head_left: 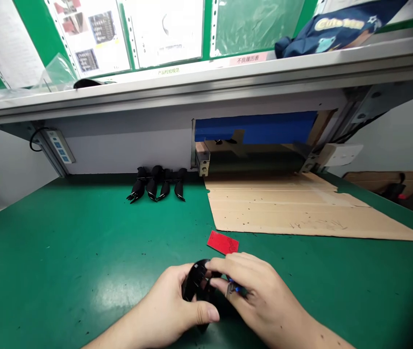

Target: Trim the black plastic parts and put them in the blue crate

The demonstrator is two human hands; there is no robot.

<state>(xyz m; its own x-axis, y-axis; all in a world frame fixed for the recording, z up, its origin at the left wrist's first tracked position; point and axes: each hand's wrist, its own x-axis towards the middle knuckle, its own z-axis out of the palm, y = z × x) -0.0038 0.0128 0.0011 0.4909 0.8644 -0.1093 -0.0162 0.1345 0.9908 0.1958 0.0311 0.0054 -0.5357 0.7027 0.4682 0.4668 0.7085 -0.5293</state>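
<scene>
My left hand (172, 303) is wrapped round a glossy black curved plastic part (193, 279), its thumb stretched along the near side. At the part's right side, my right hand (257, 286) has its index fingertip on the upper edge. Tucked in the curled fingers of that hand is a small tool with blue and metal parts (231, 288); most of it is hidden, so its kind cannot be made out. Just beyond the hands, a small red rectangular piece (223, 242) lies on the green tabletop (93, 261).
Several similar black curved parts (157, 184) stand in a row at the back. A flat cardboard sheet (282, 211) covers the back right, in front of an opening with a blue flap (264, 128). A shelf (177, 89) overhangs the table, and a power strip (60, 146) is at left.
</scene>
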